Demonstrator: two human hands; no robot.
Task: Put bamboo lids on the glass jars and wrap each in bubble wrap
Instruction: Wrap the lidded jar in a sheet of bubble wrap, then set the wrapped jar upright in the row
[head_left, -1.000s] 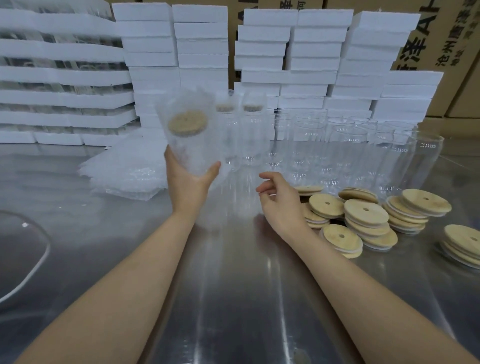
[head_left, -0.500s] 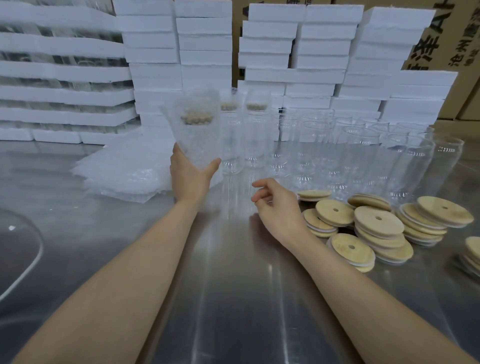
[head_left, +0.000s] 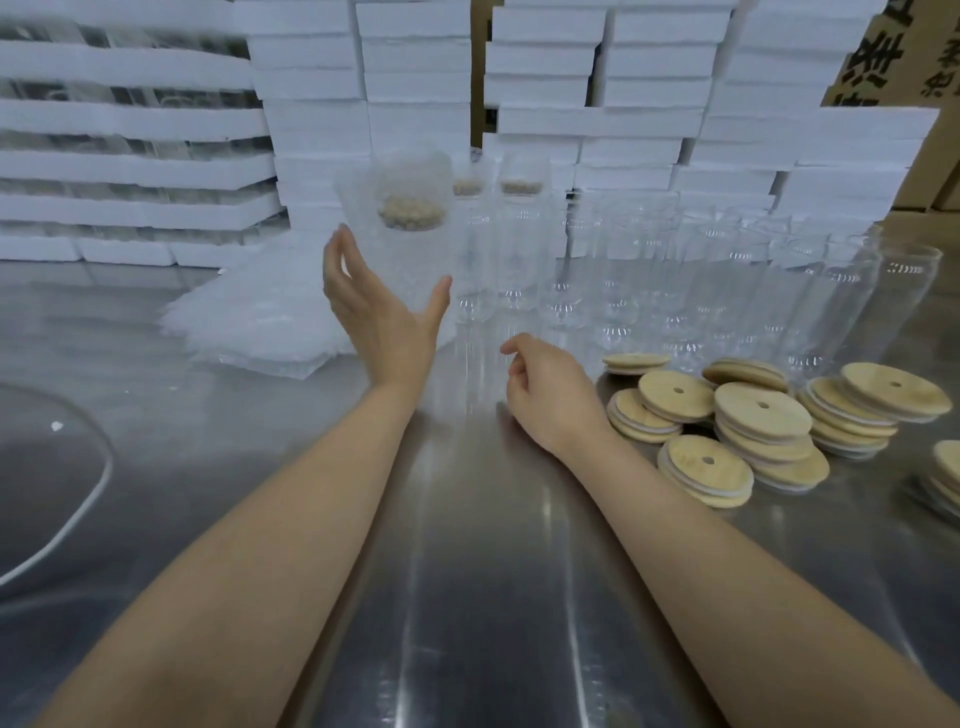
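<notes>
A glass jar wrapped in bubble wrap (head_left: 410, 218), its bamboo lid showing through, stands upright on the steel table (head_left: 493, 571). My left hand (head_left: 374, 317) is spread open just in front of its base, fingers left and thumb right of it. My right hand (head_left: 550, 389) rests on the table with loosely curled fingers and holds nothing. To its right lies a heap of bamboo lids (head_left: 761, 410). Two lidded bare jars (head_left: 519, 234) stand beside the wrapped one. Several open glass jars (head_left: 727, 291) stand in rows behind the lids.
A pile of bubble wrap sheets (head_left: 249, 322) lies left of the wrapped jar. White foam boxes (head_left: 597, 119) are stacked along the back, with cardboard cartons (head_left: 883, 52) behind them. A clear curved object (head_left: 78, 509) sits at the left edge.
My left hand carried the wrapped jar forward, turned it upright and opened, letting it go. My right hand stayed by the lids.
</notes>
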